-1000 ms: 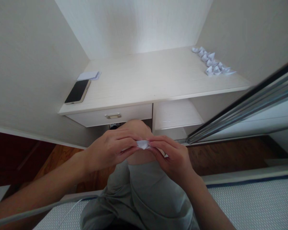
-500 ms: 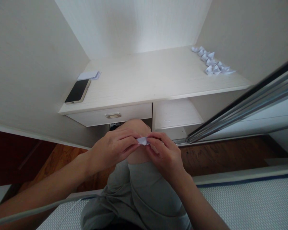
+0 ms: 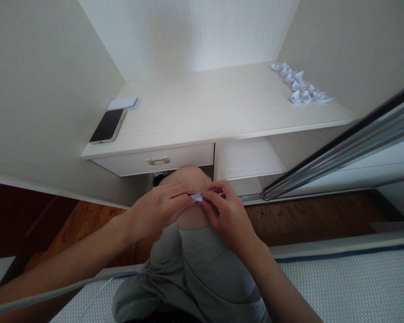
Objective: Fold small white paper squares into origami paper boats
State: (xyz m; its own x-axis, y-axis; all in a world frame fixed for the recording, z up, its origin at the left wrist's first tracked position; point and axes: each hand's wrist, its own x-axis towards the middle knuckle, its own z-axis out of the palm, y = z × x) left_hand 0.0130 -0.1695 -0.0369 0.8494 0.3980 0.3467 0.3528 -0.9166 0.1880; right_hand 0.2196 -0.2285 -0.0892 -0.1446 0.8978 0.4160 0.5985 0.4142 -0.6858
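Note:
A small folded piece of white paper (image 3: 198, 196) is pinched between both my hands, just above my raised knee (image 3: 188, 177). My left hand (image 3: 156, 208) grips its left side with thumb and fingers. On its right side my right hand (image 3: 227, 213) closes over it, fingers curled, hiding most of the paper. Only a small white tip shows between the fingertips.
A pale wooden shelf (image 3: 215, 107) lies ahead with a drawer (image 3: 155, 160) under it. A phone (image 3: 107, 126) and a stack of white paper slips (image 3: 124, 103) sit at its left. Several folded paper boats (image 3: 299, 85) lie at the far right. A sliding door rail (image 3: 340, 148) runs on the right.
My right hand has slid up and left, closing further over the paper, so less of it shows. My left hand has barely shifted.

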